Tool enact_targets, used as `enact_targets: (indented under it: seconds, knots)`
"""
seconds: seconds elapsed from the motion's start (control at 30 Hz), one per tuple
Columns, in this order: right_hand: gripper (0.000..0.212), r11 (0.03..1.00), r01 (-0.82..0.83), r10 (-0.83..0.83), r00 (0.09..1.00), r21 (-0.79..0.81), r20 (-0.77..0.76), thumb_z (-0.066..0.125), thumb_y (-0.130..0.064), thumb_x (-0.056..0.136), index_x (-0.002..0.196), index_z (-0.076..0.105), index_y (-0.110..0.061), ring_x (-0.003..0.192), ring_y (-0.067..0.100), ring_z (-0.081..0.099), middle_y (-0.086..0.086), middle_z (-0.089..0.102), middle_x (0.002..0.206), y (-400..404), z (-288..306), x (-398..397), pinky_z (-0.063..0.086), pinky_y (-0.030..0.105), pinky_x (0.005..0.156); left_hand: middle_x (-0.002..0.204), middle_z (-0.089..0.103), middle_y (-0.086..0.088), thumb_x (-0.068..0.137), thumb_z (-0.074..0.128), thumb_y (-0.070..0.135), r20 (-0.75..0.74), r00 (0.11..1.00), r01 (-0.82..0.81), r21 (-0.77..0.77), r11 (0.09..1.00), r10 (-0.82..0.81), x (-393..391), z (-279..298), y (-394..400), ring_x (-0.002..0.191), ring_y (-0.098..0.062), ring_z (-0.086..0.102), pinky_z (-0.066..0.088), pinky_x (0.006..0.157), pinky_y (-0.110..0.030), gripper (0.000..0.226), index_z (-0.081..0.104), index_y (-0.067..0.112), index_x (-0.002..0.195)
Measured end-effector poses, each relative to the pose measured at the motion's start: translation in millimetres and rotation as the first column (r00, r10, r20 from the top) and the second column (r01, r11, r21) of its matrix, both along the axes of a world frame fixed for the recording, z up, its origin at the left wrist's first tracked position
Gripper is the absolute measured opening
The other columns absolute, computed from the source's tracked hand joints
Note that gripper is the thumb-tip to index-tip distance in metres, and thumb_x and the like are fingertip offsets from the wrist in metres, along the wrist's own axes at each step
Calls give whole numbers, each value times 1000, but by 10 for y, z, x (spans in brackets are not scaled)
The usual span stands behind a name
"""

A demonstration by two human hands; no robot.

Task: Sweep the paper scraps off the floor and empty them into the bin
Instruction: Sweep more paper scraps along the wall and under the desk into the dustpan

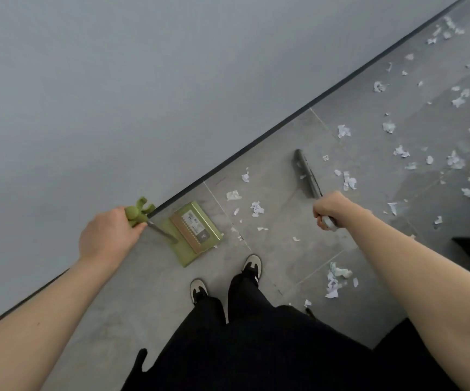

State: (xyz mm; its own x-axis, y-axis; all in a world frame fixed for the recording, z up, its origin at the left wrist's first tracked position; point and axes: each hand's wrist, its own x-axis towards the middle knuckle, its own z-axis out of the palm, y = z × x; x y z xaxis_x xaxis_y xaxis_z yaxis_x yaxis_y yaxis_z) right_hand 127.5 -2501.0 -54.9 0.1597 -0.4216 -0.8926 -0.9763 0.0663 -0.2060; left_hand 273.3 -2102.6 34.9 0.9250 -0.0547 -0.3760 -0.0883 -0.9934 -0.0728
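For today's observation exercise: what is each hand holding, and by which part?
The left hand grips the green dustpan by its handle top. The right hand grips the broom by its handle.

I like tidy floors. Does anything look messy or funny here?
Yes. Torn paper scraps lie scattered over the grey floor, mostly to the right. None seem to be in the green dustpan yet. Its label is stuck on, so it looks new.

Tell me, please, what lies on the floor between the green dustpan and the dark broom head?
In the head view, scattered white paper scraps lie on the grey tiled floor between the green dustpan and the dark broom head; nothing else does.
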Motion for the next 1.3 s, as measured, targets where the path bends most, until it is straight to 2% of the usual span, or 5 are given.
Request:
enact_targets:
  seconds: [0.2,0.33,0.73,0.9,1.3]
  knots:
    - [18,963,-267,267,964,44,-13,54,1,83,67,49,-5,45,23,51,14,56,58,393,351,86,43,21,45,84,66,-14,83,72,45,-14,1000,18,-25,1000,-18,-54,-4,15,84,-38,63,49,65,-36,32,71,18,99]
    - [19,979,-128,142,986,156,-84,43,2,92,74,43,-4,26,14,35,4,39,51,271,554,261,33,12,34,81,66,-9,84,71,46,-20,1000,19,-27,999,-19,-69,25,87,81,-36,64,50,64,-35,29,72,23,100]
    - [16,913,-393,403,911,-111,86,56,-3,84,70,51,-8,49,19,51,9,55,64,276,392,622,42,24,41,83,66,-18,85,72,40,28,993,-111,-32,993,112,-250,65,392,83,-41,62,46,64,-38,34,68,10,101]
    - [17,829,-546,547,837,-122,-25,51,-4,84,68,49,-2,57,29,55,11,55,43,372,257,531,43,25,54,83,65,-21,85,72,40,48,991,-121,-4,993,121,-333,93,535,83,-43,62,48,65,-41,34,68,10,99]
    - [3,622,-775,766,632,-114,-118,47,-3,81,79,45,-5,53,25,56,14,56,70,1118,427,53,46,26,47,83,65,-18,84,72,42,28,995,-92,-31,995,93,-581,58,1125,82,-41,63,49,66,-39,35,69,12,101]
